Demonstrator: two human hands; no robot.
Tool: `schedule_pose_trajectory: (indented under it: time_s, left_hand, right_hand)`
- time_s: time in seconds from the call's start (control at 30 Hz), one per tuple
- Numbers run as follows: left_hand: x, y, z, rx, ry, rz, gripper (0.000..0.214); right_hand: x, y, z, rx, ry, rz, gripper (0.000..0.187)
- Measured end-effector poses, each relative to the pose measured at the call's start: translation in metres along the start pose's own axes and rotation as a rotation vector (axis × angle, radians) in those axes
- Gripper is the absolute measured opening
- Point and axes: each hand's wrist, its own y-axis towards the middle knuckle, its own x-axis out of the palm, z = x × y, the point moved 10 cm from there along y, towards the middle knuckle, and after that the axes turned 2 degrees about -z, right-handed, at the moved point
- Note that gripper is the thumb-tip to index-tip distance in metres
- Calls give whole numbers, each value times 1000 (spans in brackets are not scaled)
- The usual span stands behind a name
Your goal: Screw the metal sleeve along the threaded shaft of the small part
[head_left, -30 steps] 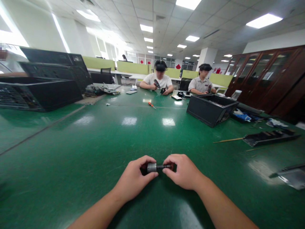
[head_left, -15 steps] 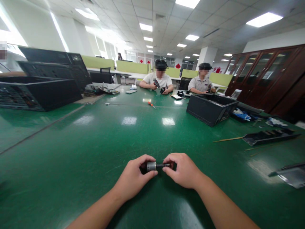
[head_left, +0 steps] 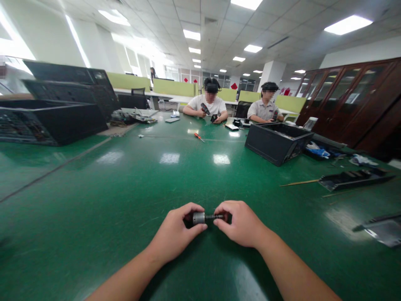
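A small silver metal cylinder with a dark, ridged shaft (head_left: 198, 218) lies sideways, low in the middle of the head view. My left hand (head_left: 178, 228) curls around the cylinder end, thumb below and fingers above, partly hiding it. Around the tip of the shaft, the fingers and thumb of my right hand (head_left: 239, 223) are closed. Both hands are just above or on the green tabletop (head_left: 131, 179); I cannot tell whether the part touches it.
An orange screwdriver (head_left: 198, 137) lies farther out. Black computer cases stand at left (head_left: 78, 121) and right (head_left: 272, 144). Dark metal parts (head_left: 354, 179) lie at the right. Across the table, one person (head_left: 205, 104) holds a power drill; another person (head_left: 266, 108) sits beside them.
My hands and the metal part stay practically still. In the far background, a person near the partitions shows a little differently.
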Motion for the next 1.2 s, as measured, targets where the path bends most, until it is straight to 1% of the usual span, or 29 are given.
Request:
schedule_pose_trajectory:
  time_s: [0.5,0.97,1.2]
  left_hand:
    - [3,2,-2,12,2,-26,21]
    - [3,1,0,6,0,-28,21]
    - [2,1,0,8,13,-7,21]
  right_hand:
    - [3,0,0,5,-22,-27,8]
    - [2,-1,-1,3,-16,-27,8]
    - [2,-1,-1,-1,-22,-22,7]
